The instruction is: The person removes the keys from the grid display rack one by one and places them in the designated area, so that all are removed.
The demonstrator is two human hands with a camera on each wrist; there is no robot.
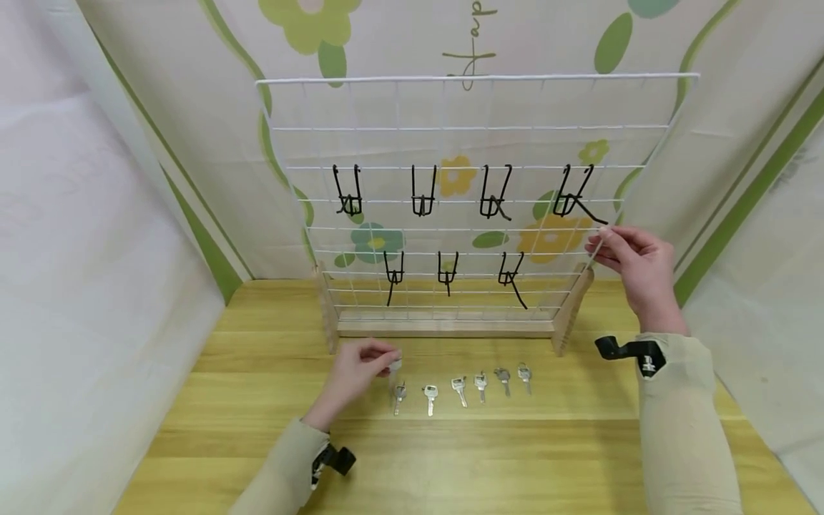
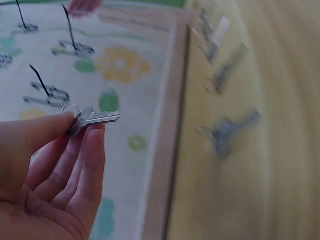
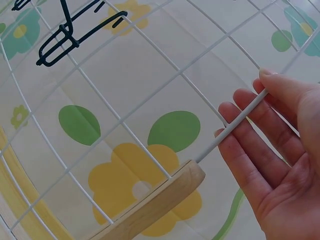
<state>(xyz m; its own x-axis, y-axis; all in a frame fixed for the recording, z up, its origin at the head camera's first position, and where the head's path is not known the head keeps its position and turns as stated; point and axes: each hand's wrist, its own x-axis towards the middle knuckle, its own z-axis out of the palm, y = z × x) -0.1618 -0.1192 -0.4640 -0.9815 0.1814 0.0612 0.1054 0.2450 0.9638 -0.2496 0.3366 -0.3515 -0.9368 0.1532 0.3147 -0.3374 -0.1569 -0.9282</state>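
Note:
Above the left end of a row of keys (image 1: 430, 399), my left hand (image 1: 354, 372) pinches a silver key (image 2: 100, 118) between thumb and fingers. In the left wrist view its blade points outward and a thin ring (image 2: 70, 108) shows by the thumb. My right hand (image 1: 644, 268) holds the right side bar of a white wire grid (image 3: 240, 117), thumb in front and fingers behind. Black hooks (image 1: 569, 204) hang on the grid in two rows, none with a key on it. The grid stands upright in a wooden base (image 1: 444, 329).
Several more keys with small rings lie spread across the wooden table (image 1: 450, 465) in front of the base. A flower-print cloth (image 1: 386, 36) hangs behind the grid. White cloth walls (image 1: 96, 214) close in both sides.

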